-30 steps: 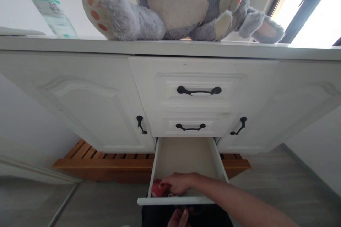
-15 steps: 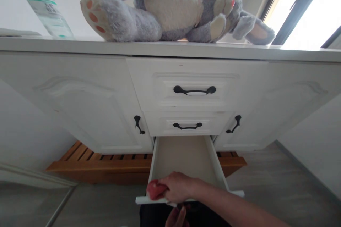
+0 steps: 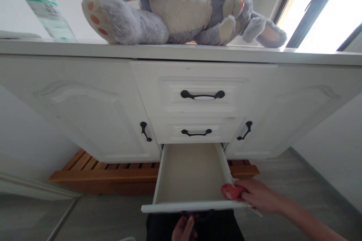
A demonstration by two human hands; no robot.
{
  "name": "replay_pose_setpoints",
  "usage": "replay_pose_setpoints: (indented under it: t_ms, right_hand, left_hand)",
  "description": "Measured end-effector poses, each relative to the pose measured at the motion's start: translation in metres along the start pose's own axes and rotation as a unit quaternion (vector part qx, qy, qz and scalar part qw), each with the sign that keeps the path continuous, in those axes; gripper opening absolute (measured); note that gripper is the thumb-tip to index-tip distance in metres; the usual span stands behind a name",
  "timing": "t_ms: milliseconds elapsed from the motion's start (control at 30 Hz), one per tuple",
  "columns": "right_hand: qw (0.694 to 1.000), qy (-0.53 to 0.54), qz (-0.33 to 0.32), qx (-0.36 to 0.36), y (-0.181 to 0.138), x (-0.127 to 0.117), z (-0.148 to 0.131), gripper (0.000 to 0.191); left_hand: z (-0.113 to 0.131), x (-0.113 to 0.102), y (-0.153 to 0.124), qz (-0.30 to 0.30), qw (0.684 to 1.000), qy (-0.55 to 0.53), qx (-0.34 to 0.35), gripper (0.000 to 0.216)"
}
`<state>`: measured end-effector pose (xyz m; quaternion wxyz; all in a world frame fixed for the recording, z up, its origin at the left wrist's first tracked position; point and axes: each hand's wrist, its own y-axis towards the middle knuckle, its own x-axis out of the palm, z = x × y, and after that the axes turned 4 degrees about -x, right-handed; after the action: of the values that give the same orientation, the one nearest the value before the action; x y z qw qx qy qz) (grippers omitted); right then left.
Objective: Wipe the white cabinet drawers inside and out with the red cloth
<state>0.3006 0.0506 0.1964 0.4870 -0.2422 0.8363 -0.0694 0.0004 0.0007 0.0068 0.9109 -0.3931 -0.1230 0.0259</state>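
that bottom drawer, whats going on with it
A person has the bottom drawer of a white cabinet pulled open. Their right hand grips a small red object at the drawer's front right corner. The left hand sits just below the drawer front, near its handle. The visible drawer floor is bare. A grey plush rabbit lies on the cabinet top.

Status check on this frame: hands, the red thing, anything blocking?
Right hand gripping red cloth at the open bottom drawer right front corner. Left hand below drawer front, grip unclear. Nothing else inside the drawer.

Probably home, white cabinet, plush rabbit
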Motion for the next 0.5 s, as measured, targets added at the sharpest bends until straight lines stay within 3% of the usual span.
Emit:
replay_pose_setpoints:
  t_ms: [100,200,267,300,500]
  right_hand:
    - [0.980,-0.116,0.129,-0.092,-0.027,0.020,0.018,0.039]
    - [0.886,-0.293,0.275,-0.230,-0.040,0.048,0.030,0.046]
    - [0.827,-0.376,0.321,-0.269,-0.040,0.065,0.029,0.044]
    - [0.812,-0.397,0.328,-0.274,-0.037,0.071,0.025,0.043]
    - [0.810,-0.374,0.319,-0.320,0.003,0.091,-0.051,0.044]
  left_hand:
    - [-0.001,0.001,-0.002,-0.006,1.000,0.004,-0.002,0.083]
    - [-0.001,0.001,-0.002,-0.022,1.000,0.013,-0.010,0.083]
    - [-0.002,0.000,-0.002,-0.004,1.000,0.006,-0.001,0.081]
    - [-0.002,0.000,-0.002,0.003,1.000,0.002,0.003,0.080]
    - [0.004,0.009,-0.014,-0.012,1.000,-0.011,0.005,0.070]
